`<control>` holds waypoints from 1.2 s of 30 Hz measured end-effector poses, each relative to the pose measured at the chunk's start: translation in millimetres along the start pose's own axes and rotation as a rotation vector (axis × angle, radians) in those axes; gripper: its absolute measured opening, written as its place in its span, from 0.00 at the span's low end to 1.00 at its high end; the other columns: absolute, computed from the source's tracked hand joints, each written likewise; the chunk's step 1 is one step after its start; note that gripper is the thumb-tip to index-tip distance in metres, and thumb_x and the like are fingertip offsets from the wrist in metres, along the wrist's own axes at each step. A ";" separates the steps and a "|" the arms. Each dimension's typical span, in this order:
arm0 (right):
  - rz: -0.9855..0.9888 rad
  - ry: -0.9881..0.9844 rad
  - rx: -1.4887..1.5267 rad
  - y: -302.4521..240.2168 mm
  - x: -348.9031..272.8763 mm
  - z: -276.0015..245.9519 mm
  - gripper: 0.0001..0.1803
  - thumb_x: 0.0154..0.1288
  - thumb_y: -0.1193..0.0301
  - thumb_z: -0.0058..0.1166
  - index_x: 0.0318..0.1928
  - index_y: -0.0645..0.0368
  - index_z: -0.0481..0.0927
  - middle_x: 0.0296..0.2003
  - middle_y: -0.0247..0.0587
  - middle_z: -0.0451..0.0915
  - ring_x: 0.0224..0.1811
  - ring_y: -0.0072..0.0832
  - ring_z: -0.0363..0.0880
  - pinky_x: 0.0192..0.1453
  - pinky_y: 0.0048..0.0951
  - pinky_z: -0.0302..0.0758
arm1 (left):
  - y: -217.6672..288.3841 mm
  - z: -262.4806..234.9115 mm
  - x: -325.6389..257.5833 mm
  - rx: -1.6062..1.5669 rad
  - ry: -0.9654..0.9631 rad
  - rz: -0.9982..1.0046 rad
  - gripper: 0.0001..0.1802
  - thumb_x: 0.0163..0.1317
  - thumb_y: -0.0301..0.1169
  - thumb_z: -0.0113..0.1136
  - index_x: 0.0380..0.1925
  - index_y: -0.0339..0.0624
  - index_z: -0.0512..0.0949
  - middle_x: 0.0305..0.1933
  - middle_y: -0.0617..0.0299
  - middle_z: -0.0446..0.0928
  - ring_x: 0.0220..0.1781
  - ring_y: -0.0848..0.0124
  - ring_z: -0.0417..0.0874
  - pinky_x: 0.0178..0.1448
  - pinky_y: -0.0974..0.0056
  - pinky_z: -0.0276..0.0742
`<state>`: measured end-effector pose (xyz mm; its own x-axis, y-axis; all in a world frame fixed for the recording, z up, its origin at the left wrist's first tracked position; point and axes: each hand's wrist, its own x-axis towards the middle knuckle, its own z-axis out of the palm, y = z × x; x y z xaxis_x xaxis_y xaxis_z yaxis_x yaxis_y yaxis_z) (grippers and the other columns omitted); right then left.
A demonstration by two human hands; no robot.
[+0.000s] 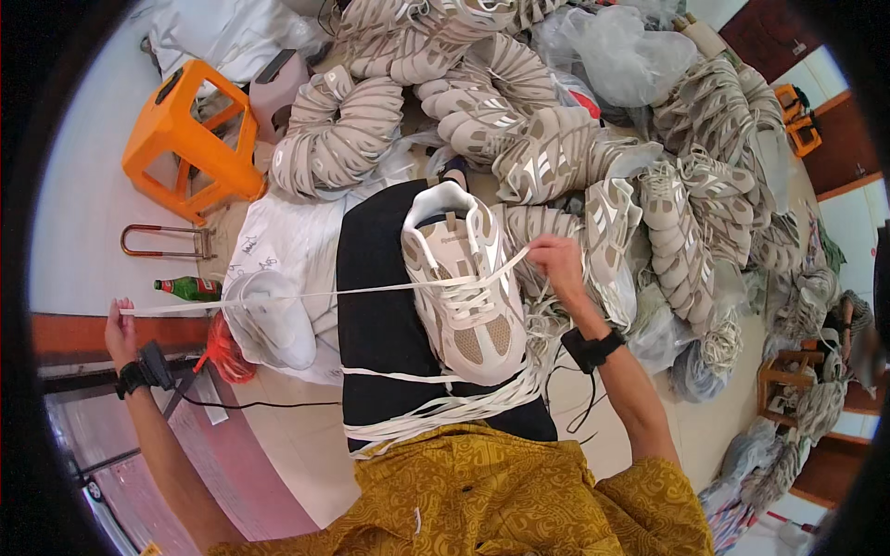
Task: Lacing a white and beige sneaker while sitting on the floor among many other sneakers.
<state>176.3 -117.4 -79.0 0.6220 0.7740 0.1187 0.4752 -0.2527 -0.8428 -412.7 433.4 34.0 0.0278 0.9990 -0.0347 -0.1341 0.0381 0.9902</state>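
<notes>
On my lap lies a beige and white sneaker upper [475, 324], toe toward me, with white lacing in its lower eyelets. A flat white shoelace [362, 291] runs taut across it from side to side. My left hand [120, 335], far out to the left, is closed on one stretch of the lace. Just right of the upper, my right hand [556, 264] pinches the lace's other stretch, thumb and fingers together. A bundle of loose white laces [408, 414] lies over the black cloth [380, 232] on my lap, below the toe.
Nested stacks of sneaker uppers [338, 134] cover the floor ahead and to the right. At left stand an orange stool [190, 139] and a green bottle [188, 288]. A white shoe form [271, 320] in clear plastic sits beside my lap. A black cable [260, 405] trails from my left wrist.
</notes>
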 end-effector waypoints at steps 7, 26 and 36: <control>0.393 0.222 0.646 -26.1 1.5 -22.1 0.04 0.49 0.76 0.48 0.24 0.64 0.75 0.17 0.36 0.74 0.12 0.16 0.62 0.15 0.16 0.54 | 6.8 -7.5 -2.1 -0.086 0.012 -0.023 0.18 0.60 0.21 0.47 0.49 0.21 0.63 0.51 0.45 0.65 0.54 0.57 0.69 0.61 0.62 0.69; 0.042 0.211 1.724 -30.8 54.0 -126.2 0.11 0.61 0.67 0.45 0.32 0.64 0.73 0.26 0.41 0.73 0.21 0.24 0.67 0.29 0.23 0.63 | 6.1 -53.3 4.5 -0.113 0.008 0.026 0.18 0.61 0.25 0.49 0.47 0.22 0.65 0.44 0.52 0.70 0.53 0.65 0.69 0.59 0.66 0.69; 0.327 0.295 0.847 -3.4 83.3 -155.6 0.14 0.60 0.66 0.50 0.20 0.59 0.68 0.14 0.33 0.66 0.08 0.17 0.51 0.14 0.20 0.50 | -9.6 -99.1 -40.0 1.038 -0.058 0.687 0.21 0.63 0.27 0.43 0.55 0.28 0.61 0.29 0.64 0.66 0.22 0.80 0.59 0.26 0.76 0.60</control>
<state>323.3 -142.4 15.4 0.8309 0.5328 -0.1605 -0.2870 0.1632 -0.9439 -510.7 395.3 12.5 0.3090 0.8016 0.5119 0.7062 -0.5539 0.4410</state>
